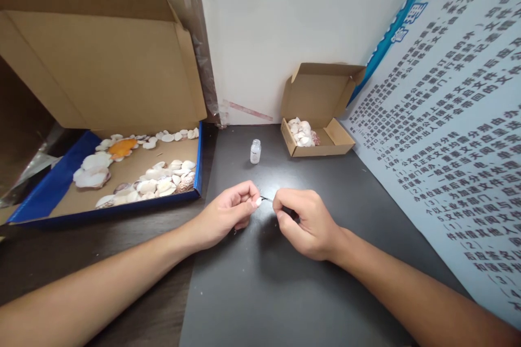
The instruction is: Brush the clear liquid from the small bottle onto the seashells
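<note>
My left hand (234, 209) pinches a small white shell (259, 201) between thumb and fingertips. Closed around a thin tool (266, 199) is my right hand (307, 222); the tool's slim, dark tip reaches the shell, and a black part shows inside the curled fingers. Most of that tool is hidden by the hand, so its kind cannot be made out. Both hands are over the dark grey mat (236, 303). Just beyond them a small clear bottle (255, 153) with a whitish label stands upright.
On the left, an open blue-edged cardboard box (199, 165) holds many shells and one orange shell (122, 147). At the back right sits a small open carton (321, 150) with white shells (300, 131). A white panel (248, 38) and a printed sheet (448, 119) border the mat.
</note>
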`<control>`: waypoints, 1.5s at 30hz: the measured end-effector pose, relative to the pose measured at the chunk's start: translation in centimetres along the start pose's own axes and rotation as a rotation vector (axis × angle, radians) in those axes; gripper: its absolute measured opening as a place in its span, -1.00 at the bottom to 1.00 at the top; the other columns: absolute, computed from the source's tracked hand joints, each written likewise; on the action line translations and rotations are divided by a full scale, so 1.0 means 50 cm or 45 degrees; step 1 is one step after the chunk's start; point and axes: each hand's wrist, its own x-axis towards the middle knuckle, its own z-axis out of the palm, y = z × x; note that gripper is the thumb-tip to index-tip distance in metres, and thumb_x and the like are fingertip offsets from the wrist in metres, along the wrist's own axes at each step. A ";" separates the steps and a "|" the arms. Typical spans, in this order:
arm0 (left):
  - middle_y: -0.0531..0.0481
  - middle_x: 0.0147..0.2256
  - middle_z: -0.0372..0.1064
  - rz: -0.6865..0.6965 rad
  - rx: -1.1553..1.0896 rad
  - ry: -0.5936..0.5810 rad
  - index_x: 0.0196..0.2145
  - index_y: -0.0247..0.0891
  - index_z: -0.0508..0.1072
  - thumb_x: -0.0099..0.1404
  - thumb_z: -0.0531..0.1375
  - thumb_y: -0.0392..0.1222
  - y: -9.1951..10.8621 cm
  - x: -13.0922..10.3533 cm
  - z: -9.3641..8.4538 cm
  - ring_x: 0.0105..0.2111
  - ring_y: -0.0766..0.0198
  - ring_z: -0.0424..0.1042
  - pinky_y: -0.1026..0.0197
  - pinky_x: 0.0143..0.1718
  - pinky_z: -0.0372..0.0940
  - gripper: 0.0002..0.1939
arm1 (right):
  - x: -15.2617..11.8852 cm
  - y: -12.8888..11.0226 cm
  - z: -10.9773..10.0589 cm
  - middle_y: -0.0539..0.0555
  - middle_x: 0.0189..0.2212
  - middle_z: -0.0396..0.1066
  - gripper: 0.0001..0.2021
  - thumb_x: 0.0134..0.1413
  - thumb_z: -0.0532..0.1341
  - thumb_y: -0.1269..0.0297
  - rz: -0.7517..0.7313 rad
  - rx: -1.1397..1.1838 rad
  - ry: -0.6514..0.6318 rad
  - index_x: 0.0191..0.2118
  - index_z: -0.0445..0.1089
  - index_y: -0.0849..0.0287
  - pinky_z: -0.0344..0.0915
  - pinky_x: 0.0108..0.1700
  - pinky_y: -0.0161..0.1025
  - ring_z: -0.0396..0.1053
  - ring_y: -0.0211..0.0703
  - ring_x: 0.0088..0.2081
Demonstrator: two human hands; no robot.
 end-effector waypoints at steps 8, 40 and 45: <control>0.22 -0.55 0.03 0.000 0.184 0.008 -0.32 -0.22 0.22 0.36 0.15 0.04 0.008 -0.003 0.005 -0.59 0.45 -0.01 0.34 -0.58 -0.07 -0.72 | -0.003 -0.008 0.003 -0.10 -0.59 0.09 -0.87 -0.06 0.02 0.48 -0.192 0.088 -0.047 -0.49 0.08 0.11 -0.01 -0.49 -0.32 0.00 -0.31 -0.57; 0.22 -0.56 -0.03 -0.002 0.137 -0.059 -0.36 -0.21 0.20 0.37 0.14 0.00 0.005 -0.004 0.001 -0.60 0.44 -0.06 0.32 -0.58 -0.10 -0.73 | -0.002 -0.007 0.001 -0.10 -0.63 0.05 -0.86 -0.13 0.01 0.50 -0.227 0.024 0.041 -0.52 0.05 0.11 -0.04 -0.52 -0.31 -0.04 -0.31 -0.59; 0.23 -0.57 -0.03 -0.006 0.115 -0.064 -0.35 -0.21 0.20 0.37 0.14 -0.03 0.006 -0.006 0.001 -0.61 0.45 -0.07 0.32 -0.59 -0.12 -0.76 | -0.007 -0.007 0.005 -0.09 -0.63 0.05 -0.91 -0.13 0.01 0.41 -0.324 0.161 0.026 -0.51 0.03 0.10 -0.05 -0.51 -0.27 -0.04 -0.28 -0.58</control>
